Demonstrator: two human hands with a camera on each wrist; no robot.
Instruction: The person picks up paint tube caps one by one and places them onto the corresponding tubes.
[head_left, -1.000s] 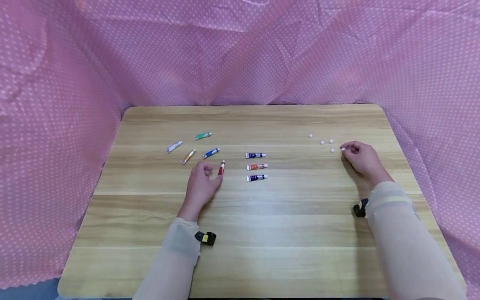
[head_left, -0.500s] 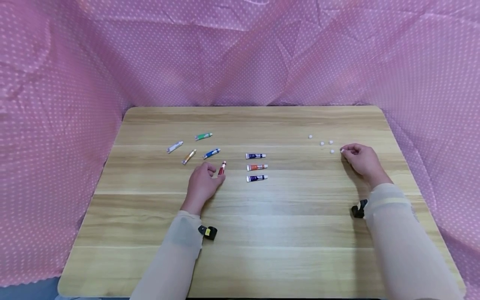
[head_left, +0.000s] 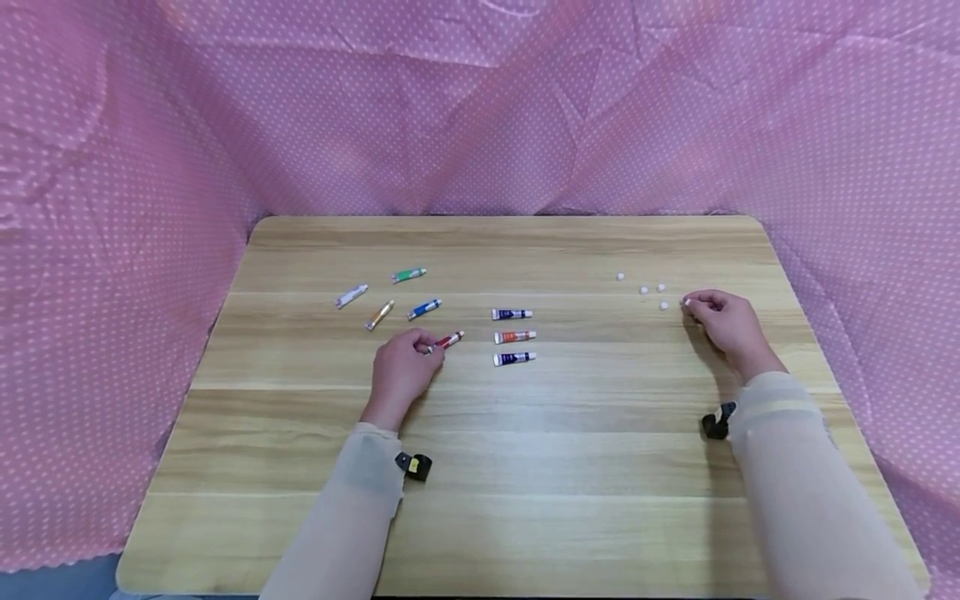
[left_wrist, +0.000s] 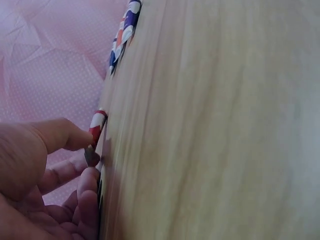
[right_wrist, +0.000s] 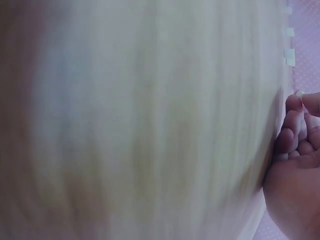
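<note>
My left hand [head_left: 402, 367] pinches the tail end of a small red paint tube [head_left: 450, 340] lying on the wooden table [head_left: 525, 467]; in the left wrist view thumb and fingers close on the red tube [left_wrist: 96, 126]. Just right of it lie three capped tubes in a column: a dark blue one [head_left: 512, 314], an orange one [head_left: 514, 337], another dark blue one [head_left: 513, 358]. My right hand [head_left: 723, 321] rests at the right with curled fingers, pinching a small white cap [head_left: 686, 302], also seen as the cap [right_wrist: 299, 93] at the fingertips.
Several loose tubes lie at the back left: white [head_left: 350, 295], green [head_left: 408, 274], orange-yellow [head_left: 378, 314], blue [head_left: 423, 308]. Several white caps [head_left: 643, 290] are scattered left of the right hand. Pink dotted cloth [head_left: 480, 108] surrounds the table.
The left hand has taken hold of the red tube and swung it from pointing away to pointing right, toward the column. The right hand has stayed in place.
</note>
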